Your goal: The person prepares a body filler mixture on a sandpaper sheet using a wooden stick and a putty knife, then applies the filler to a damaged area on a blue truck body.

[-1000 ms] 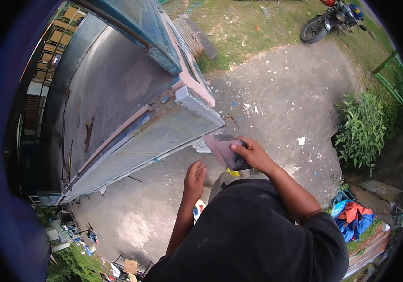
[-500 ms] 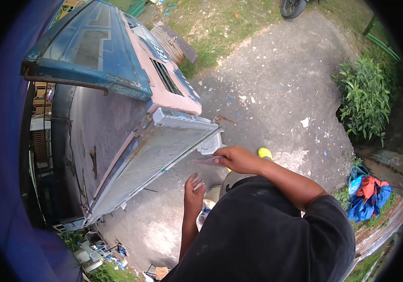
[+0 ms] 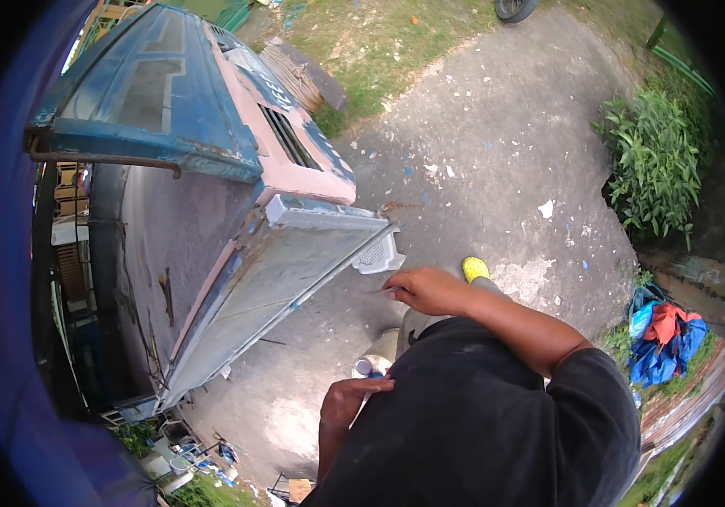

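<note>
My right hand [image 3: 434, 291] is closed on a thin flat piece [image 3: 391, 290], seen nearly edge-on, so its kind is unclear. It hovers right of the corner of a grey-white metal panel [image 3: 295, 266] and below a white perforated plastic tray [image 3: 379, 255]. Close against my dark shirt, my left hand [image 3: 349, 400] has its fingers stretched out flat and holds nothing I can see. Just above the left hand stands a pale container [image 3: 364, 367], partly hidden by the shirt.
A blue and pink metal vehicle body [image 3: 307, 176] rises at left, its rusty bar [image 3: 109, 160] jutting out. One yellow clog [image 3: 475, 269] shows on the concrete [image 3: 480, 160]. Rightward are a leafy bush [image 3: 654, 165] and a blue and red tarp heap [image 3: 666, 346].
My left hand has dropped down toward my shirt, uncovering more of the container. The flat piece in my right hand has turned from broadside to nearly edge-on. The view has shifted slightly.
</note>
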The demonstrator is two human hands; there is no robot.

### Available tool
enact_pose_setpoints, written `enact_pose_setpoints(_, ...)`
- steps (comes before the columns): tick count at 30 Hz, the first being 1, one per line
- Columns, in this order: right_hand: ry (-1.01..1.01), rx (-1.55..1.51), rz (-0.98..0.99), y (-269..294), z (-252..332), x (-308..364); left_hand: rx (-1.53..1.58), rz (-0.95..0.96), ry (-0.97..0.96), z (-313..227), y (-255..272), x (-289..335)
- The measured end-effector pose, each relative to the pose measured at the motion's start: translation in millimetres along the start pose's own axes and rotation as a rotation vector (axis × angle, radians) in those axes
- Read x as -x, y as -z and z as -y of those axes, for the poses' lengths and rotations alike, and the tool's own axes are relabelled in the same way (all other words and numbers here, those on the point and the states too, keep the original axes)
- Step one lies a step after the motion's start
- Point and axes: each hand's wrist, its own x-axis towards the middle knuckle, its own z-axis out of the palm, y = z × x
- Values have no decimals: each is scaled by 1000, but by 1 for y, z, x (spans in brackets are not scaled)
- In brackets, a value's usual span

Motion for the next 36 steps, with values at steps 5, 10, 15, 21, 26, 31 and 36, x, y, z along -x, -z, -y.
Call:
enact_pose_setpoints(5, 80, 109, 245, 2, 11, 3, -262, -652, -131, -8, 6, -18)
enact_pose_setpoints(10, 231, -2, 369, -8, 20, 9, -818, -541, 44, -14, -7, -39)
enact_pose_setpoints(15, 312, -73, 373, -11, 30, 13, -1126, -449, 131, -9, -28, -57)
enact_pose_setpoints(21, 280, -54, 364, -3, 33, 16, -1095, -521, 68, -3, -35, -64)
enact_pose_setpoints(26, 287, -76, 352, -4, 32, 19, -1056, -552, 50, 1, -37, -62)
enact_pose_setpoints(31, 305, -76, 355, -4, 34, 21, -1088, -550, 32, 1, -39, -62)
enact_pose_setpoints(36, 303, -69, 342, -1, 34, 21, -1121, -546, 26, 0, -39, -60)
